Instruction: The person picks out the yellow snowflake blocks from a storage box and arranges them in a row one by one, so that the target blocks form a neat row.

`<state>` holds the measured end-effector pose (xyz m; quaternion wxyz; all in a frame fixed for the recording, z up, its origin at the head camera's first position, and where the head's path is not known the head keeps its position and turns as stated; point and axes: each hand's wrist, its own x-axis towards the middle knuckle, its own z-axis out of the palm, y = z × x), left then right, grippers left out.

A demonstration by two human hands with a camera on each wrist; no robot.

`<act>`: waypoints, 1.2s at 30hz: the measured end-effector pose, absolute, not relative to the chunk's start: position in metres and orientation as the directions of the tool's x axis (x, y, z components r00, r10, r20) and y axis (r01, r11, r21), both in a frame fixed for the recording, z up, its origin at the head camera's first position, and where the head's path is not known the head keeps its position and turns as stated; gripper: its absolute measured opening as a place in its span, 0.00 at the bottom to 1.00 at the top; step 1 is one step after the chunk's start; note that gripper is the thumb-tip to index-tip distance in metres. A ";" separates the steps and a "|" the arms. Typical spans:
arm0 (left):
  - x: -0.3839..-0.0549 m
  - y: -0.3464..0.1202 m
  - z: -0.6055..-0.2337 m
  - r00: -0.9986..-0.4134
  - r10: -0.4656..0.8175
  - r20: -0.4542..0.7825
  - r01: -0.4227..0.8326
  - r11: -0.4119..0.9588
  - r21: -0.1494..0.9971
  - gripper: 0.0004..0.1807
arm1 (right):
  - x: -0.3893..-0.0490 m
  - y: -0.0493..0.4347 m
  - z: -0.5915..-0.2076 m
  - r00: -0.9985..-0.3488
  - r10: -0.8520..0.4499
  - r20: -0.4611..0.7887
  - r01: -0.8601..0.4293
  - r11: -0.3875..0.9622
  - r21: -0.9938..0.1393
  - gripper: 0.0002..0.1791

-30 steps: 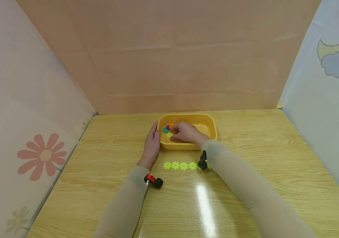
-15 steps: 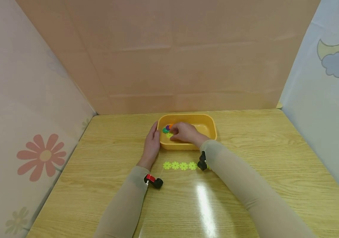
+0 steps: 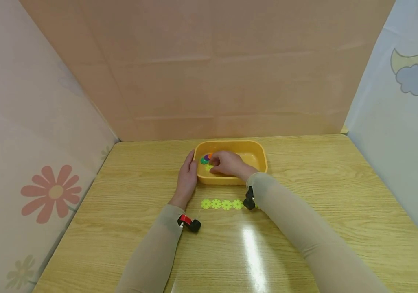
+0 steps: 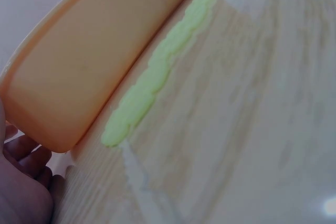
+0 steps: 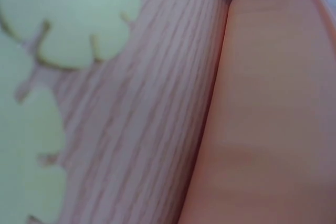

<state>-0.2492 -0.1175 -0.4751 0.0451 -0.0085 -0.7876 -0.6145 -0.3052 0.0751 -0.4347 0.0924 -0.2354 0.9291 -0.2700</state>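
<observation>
An orange plastic basin (image 3: 230, 180) stands toward the back of the table. My left hand (image 3: 186, 179) lies along its left outer wall, thumb near the rim. My right hand (image 3: 230, 163) reaches into the basin, with curled fingers and thumb at the edges of a yellow-green snowflake disc (image 3: 207, 167). Right behind that disc lie a green disc (image 3: 204, 161), a purple disc (image 3: 206, 157) and an orange disc (image 3: 210, 155), partly behind the fingers. In front of the basin runs a row of yellow-green snowflake discs (image 3: 226, 204), its right part hidden under my right wrist.
The wooden table (image 3: 139, 183) bears a thin pale string (image 4: 137, 174) at the row's left end. A tan backdrop (image 3: 212, 81) rises behind the basin, with printed panels on both sides. Wrist cameras (image 3: 193, 225) hang close to the row.
The yellow-green disc at my right fingertips has shifted slightly toward the front left inside the basin. Both hands have stayed nearly still.
</observation>
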 end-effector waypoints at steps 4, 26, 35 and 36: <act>-0.249 -0.118 -0.476 -0.996 -0.043 0.072 0.060 0.243 0.968 0.32 | -0.306 0.075 -0.436 -0.874 -0.483 -0.046 -0.381 0.743 -0.550 0.16; -0.247 -0.117 -0.476 -0.995 -0.047 0.090 0.075 0.252 0.965 0.32 | -0.306 0.076 -0.438 -0.877 -0.479 -0.030 -0.375 0.722 -0.581 0.17; -0.249 -0.117 -0.475 -0.996 -0.053 0.073 0.057 0.262 0.964 0.32 | -0.304 0.077 -0.434 -0.880 -0.475 -0.005 -0.387 0.723 -0.573 0.17; -0.249 -0.117 -0.475 -0.996 -0.054 0.071 0.054 0.265 0.963 0.32 | -0.304 0.077 -0.433 -0.881 -0.474 -0.002 -0.386 0.721 -0.576 0.17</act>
